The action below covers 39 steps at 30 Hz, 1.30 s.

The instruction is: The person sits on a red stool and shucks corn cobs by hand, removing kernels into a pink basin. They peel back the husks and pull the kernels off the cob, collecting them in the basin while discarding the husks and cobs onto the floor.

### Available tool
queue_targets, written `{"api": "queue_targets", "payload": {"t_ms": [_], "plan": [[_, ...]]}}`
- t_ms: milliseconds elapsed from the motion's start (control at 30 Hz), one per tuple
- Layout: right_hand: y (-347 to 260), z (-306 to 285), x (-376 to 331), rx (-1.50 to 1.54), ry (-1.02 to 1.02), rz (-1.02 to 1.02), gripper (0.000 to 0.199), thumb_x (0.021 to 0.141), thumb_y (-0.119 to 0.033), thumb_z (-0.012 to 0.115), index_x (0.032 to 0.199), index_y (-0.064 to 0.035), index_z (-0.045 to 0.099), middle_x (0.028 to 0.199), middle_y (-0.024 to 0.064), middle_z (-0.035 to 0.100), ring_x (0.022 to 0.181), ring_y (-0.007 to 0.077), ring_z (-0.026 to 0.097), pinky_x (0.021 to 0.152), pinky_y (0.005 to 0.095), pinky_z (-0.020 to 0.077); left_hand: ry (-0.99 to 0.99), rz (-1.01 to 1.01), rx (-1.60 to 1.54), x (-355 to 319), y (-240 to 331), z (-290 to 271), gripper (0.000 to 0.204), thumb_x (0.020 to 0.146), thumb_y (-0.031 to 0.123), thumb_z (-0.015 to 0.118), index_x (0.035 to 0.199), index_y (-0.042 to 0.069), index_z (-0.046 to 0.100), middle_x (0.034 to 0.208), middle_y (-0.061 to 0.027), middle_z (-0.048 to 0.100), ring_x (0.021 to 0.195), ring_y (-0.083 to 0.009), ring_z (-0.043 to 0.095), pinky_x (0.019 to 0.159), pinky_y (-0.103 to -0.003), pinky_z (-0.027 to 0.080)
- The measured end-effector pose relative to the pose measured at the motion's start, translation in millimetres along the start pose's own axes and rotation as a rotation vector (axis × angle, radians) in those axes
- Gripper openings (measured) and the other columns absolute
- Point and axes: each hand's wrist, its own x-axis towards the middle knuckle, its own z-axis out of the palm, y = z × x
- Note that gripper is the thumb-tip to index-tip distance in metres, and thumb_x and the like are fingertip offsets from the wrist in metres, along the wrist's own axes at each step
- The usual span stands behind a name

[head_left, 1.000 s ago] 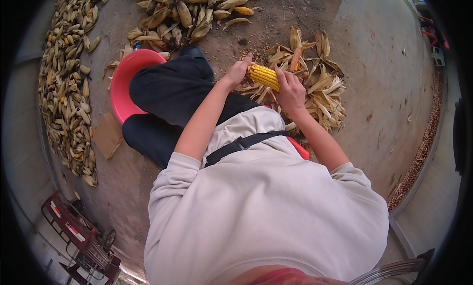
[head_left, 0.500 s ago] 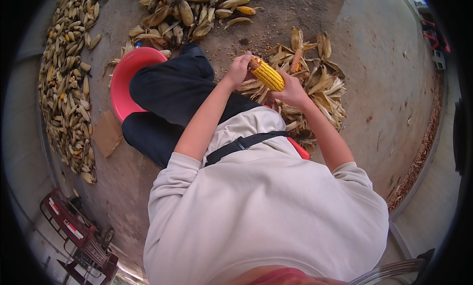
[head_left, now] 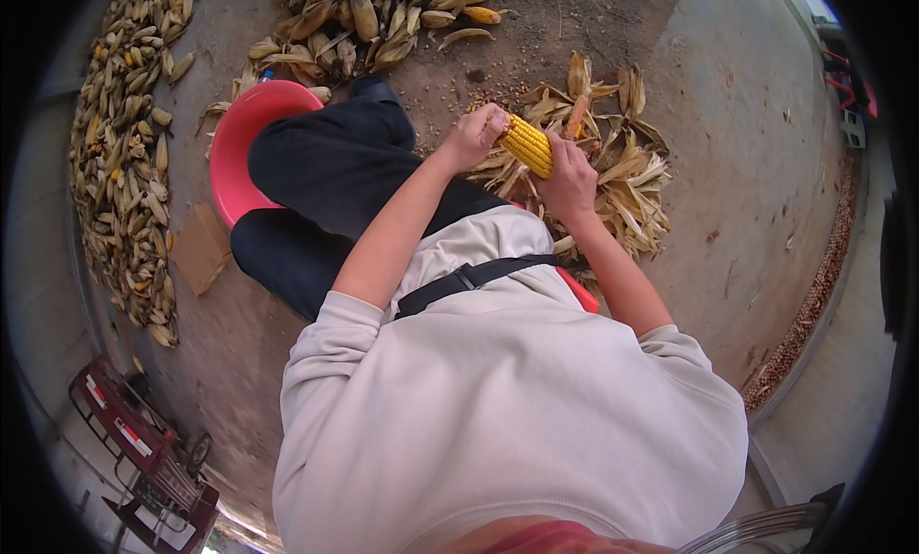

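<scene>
A yellow corn cob [head_left: 526, 146], its husk gone, is held between my two hands above the floor. My left hand [head_left: 477, 137] grips its left end, where the fingers hide the tip. My right hand [head_left: 570, 178] wraps round the lower right end, thumb and fingers closed on the kernels. Loose dry husks [head_left: 627, 185] lie in a heap just beyond and below my right hand. Among them stands a bare orange-brown cob [head_left: 576, 119].
A pink basin [head_left: 236, 142] sits left of my legs, with a piece of cardboard [head_left: 201, 248] beside it. Unhusked corn lies in a long pile [head_left: 120, 171] at far left and another pile [head_left: 383, 18] ahead. A dark red machine [head_left: 144, 449] stands at lower left.
My left hand has shifted slightly right and closed over the cob's end, covering its brown tip. My right hand has turned, with its back now more in view.
</scene>
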Motion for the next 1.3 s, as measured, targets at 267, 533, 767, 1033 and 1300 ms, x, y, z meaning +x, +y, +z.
{"api": "queue_targets", "payload": {"t_ms": [267,533,767,1033,1300], "plan": [[13,1,4,-0.146,0.083,-0.149,0.069,0.064,-0.013,0.082,0.128,-0.0129,0.055,0.106,0.0069,0.063,0.092,0.0275,0.064,0.078,0.0392,0.0522,-0.091,-0.157,-0.149,3,2,7,0.050,0.104,0.049,0.042,0.108,0.003,0.059,0.084,-0.0005,0.059,0.064,-0.0116,0.057,0.062,-0.028,0.051],[11,4,6,-0.126,0.095,-0.127,0.069,0.064,-0.012,0.081,0.128,-0.0139,0.055,0.109,0.0064,0.063,0.095,0.0267,0.064,0.080,0.0387,0.0515,0.039,-0.204,-0.525,5,-12,-4,0.037,0.102,0.035,0.050,0.108,0.001,0.064,0.086,-0.0030,0.063,0.071,-0.0124,0.061,0.067,-0.028,0.052],[19,-12,18,-0.232,0.182,-0.161,0.065,0.069,-0.016,0.081,0.128,-0.0132,0.056,0.105,0.0084,0.065,0.097,0.0276,0.065,0.082,0.0391,0.0526,0.222,0.027,0.452,6,-12,-2,0.046,0.085,0.010,0.063,0.131,0.011,0.057,0.128,-0.0108,0.057,0.123,-0.0218,0.055,0.095,-0.036,0.050],[36,-11,13,1.652,-0.842,0.965,0.044,0.083,-0.031,0.065,0.119,-0.0070,0.054,0.087,0.0125,0.064,0.067,0.0248,0.063,0.056,0.0354,0.0514,-0.146,-0.166,-0.845,6,15,-11,0.068,0.084,0.003,0.063,0.148,0.006,0.039,0.144,-0.0085,0.044,0.128,-0.0237,0.051,0.108,-0.035,0.043],[38,-14,7,2.077,-1.064,0.789,0.055,0.083,-0.033,0.063,0.129,-0.0057,0.049,0.091,0.0176,0.061,0.065,0.0263,0.062,0.055,0.0332,0.0507,-0.286,-0.116,-0.797,3,20,-12,0.053,0.093,0.013,0.070,0.142,0.004,0.050,0.128,-0.0078,0.064,0.116,-0.0155,0.061,0.101,-0.032,0.049]]}}
